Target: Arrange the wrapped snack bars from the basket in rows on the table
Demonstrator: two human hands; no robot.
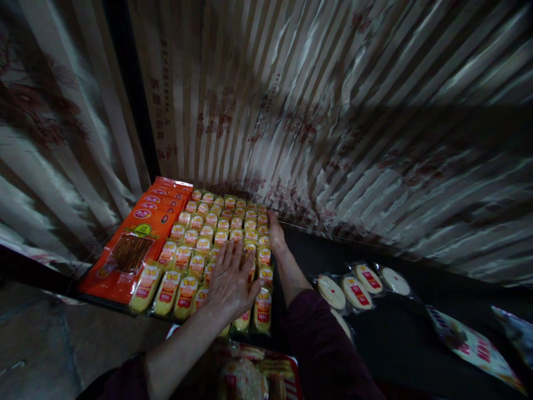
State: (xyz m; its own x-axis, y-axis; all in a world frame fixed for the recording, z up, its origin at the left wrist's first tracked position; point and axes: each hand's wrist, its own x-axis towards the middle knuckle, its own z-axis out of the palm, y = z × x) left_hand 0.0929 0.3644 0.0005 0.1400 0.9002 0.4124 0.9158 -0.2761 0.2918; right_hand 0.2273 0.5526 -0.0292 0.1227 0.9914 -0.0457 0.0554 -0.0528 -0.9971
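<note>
Rows of small wrapped cakes [183, 255] in yellow and red packaging lie side by side on a black shelf. My left hand [234, 278] lies flat over the front middle of these rows, its fingers spread on the wrappers. At the right edge of the block, my right hand [275, 230] is upright beside the back rows, fingers stretched forward and its side against the outer cakes. Nothing is gripped in either hand. Some cakes under my left hand and forearm are hidden.
Orange snack packets [133, 244] overlap left of the cakes. Round flat packaged breads [357, 293] lie to the right on the black shelf [387, 344], with a white packet [474, 347] farther along. A container of packaged goods [245, 380] sits below. A striped curtain [233, 111] hangs behind.
</note>
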